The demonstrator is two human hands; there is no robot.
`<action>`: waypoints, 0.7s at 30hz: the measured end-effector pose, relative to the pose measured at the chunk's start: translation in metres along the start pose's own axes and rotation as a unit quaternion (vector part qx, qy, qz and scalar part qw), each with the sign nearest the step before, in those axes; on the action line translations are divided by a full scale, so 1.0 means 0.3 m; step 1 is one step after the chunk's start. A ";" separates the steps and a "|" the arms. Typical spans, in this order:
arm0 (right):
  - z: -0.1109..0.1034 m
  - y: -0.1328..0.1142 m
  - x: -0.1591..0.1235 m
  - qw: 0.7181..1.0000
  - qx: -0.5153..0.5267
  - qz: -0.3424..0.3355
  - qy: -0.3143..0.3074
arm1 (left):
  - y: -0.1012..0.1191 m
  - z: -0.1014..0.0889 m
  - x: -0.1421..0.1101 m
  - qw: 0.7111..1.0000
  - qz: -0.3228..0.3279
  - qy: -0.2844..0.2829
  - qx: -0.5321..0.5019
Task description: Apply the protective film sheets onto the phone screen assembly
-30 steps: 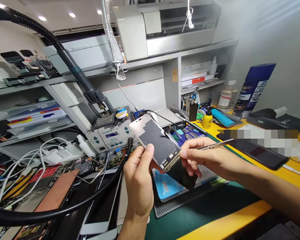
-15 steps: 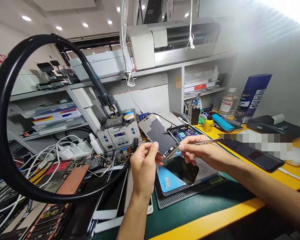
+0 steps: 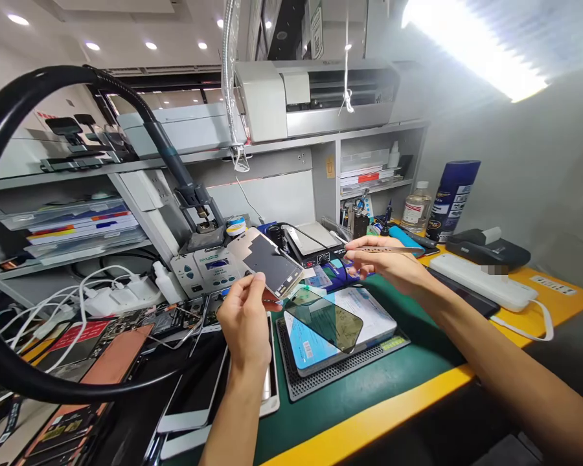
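My left hand pinches the lower corner of a phone display panel, its back with a dark patch and a flex strip facing me. Closed around slim metal tweezers, my right hand hovers to the right of the panel, apart from it. The tweezers' tips are hard to make out. Below the panel, a dark see-through sheet shaped like a phone screen lies over a blue and white box. Whether the sheet touches the panel's lower edge is unclear.
A perforated grey mat lies under the box on the green work mat. Phones and parts crowd the left. A thick black hose loops in front. At the right stand a spray can, a bottle and a white power strip.
My right hand has drawn away from the panel's edge, with the tweezers still in it. My left hand keeps hold of the panel. The whole view has swung to the right.
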State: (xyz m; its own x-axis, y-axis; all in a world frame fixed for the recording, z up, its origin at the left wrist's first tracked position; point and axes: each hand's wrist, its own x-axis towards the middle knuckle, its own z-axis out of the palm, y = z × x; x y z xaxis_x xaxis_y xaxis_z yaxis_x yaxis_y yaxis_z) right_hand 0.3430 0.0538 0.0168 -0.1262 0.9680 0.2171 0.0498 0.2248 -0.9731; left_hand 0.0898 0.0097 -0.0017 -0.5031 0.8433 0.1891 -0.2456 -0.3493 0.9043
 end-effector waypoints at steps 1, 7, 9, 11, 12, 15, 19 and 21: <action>-0.019 0.004 0.010 1.000 -0.018 0.007 0.002 | -0.002 -0.001 0.003 1.000 -0.003 0.004 -0.007; -0.088 0.039 0.057 0.979 -0.192 0.069 0.000 | 0.001 -0.009 0.016 0.993 -0.069 -0.032 -0.088; -0.099 0.052 0.067 0.960 -0.266 0.087 -0.001 | 0.010 -0.013 0.022 0.987 -0.099 -0.057 -0.115; -0.105 0.065 0.075 0.937 -0.336 0.096 0.000 | 0.019 -0.017 0.028 0.979 -0.127 -0.077 -0.139; -0.107 0.072 0.078 0.925 -0.367 0.099 -0.002 | 0.023 -0.020 0.031 0.975 -0.140 -0.085 -0.150; -0.109 0.094 0.084 0.891 -0.440 0.106 -0.023 | 0.029 -0.030 0.042 0.962 -0.177 -0.101 -0.183; -0.112 0.119 0.090 0.856 -0.500 0.116 -0.055 | 0.024 -0.039 0.053 0.941 -0.238 -0.130 -0.202; -0.112 0.127 0.092 0.845 -0.518 0.119 -0.063 | 0.022 -0.040 0.054 0.931 -0.265 -0.145 -0.204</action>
State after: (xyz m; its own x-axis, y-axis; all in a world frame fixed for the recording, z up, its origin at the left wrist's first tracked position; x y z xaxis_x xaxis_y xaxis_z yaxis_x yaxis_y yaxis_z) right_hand 0.3746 0.0927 -0.0118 -0.0911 0.9947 -0.0486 0.9207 0.0655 -0.3847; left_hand 0.0701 0.0162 0.0028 0.0081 0.9956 -0.0934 -0.7202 0.0706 0.6902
